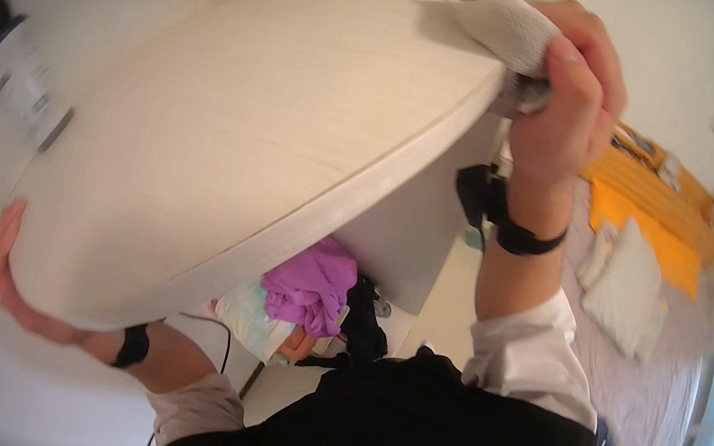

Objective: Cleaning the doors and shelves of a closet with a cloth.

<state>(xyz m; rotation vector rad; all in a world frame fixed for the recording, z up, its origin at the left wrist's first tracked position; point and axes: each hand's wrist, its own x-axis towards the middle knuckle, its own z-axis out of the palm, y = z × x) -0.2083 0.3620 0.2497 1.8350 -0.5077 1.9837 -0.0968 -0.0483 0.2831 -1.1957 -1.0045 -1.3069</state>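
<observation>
A large cream-coloured panel [260, 124], perhaps a cabinet door, fills the middle of the head view at a slant. At its upper right corner my right hand [570, 95] grips a light grey cloth [510, 30], which folds over the panel's edge. Far to the left, my left hand [10, 269] rests along the panel's opposite edge, its fingers stretched out; part of it is hidden. Both wrists wear black straps. Below the panel's lower edge, a purple cloth [312, 286] lies bunched among other fabrics.
A bed [622, 405] with pillows [627, 287] and an orange headboard [658, 180] stands at the right. A white wall-mounted unit [28, 87] is at far left. Beside the purple cloth lie black fabric [366, 322] and a pale patterned textile [251, 318]. A dark cord [226, 342] hangs near my left arm.
</observation>
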